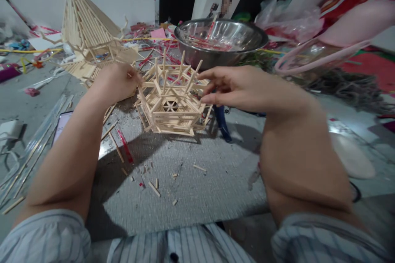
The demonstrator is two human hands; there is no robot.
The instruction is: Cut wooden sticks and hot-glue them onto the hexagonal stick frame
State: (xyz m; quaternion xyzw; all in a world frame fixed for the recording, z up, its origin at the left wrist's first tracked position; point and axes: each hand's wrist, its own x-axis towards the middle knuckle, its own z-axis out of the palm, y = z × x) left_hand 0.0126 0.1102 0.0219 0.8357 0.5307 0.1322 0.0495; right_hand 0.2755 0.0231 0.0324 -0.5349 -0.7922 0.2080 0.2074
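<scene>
A hexagonal frame of thin wooden sticks [175, 114] stands on the table before me, with several sticks rising from its upper ring. My left hand [115, 83] is closed at the frame's upper left edge; its fingertips are partly hidden, and what they pinch is too small to make out. On the other side, my right hand [234, 88] has its fingers apart and slightly bent, the tips close to the frame's right rim. Whether they touch it I cannot tell. Behind my left hand stands a pointed stick-built roof [84, 16] with curved corners.
A steel bowl [220, 55] holding red-and-clear strips stands behind the frame. Blue-handled pliers [222, 125] lie under my right hand. A phone [62, 125] and clear sleeves are at left. Stick offcuts [154, 189] dot the grey table [197, 197]. A pink-handled object [324, 55] is at right.
</scene>
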